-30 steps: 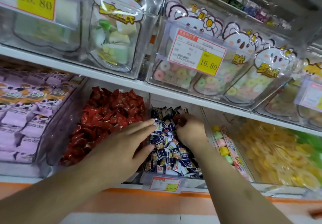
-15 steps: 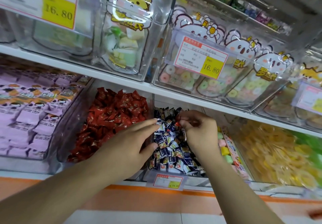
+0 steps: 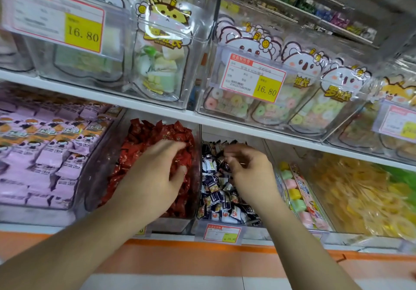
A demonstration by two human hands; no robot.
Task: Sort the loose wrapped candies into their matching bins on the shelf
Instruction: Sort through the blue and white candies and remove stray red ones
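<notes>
So my left hand has slid over since a second ago: it was hanging at the wall between the two bins, now it's lying flat on the red candies, fingers straight and spread, pressing on the pile, not grabbing anything. My right hand has barely moved and is still over the dark blue and white candies in the bin just right of the red one, fingers curled in. It looks like I'm pinching something at my fingertips, but it's blurry and I honestly can't tell what, or if there's anything there at all.

Taking that blue-candy bin as the landmark: the red bin touches it on the left, purple packets sit further left, pastel cubes are just to its right, and yellow sweets are past those. Its price tag hangs on its front edge. Up on the shelf above it, clear boxes hold bags of ring candies.
</notes>
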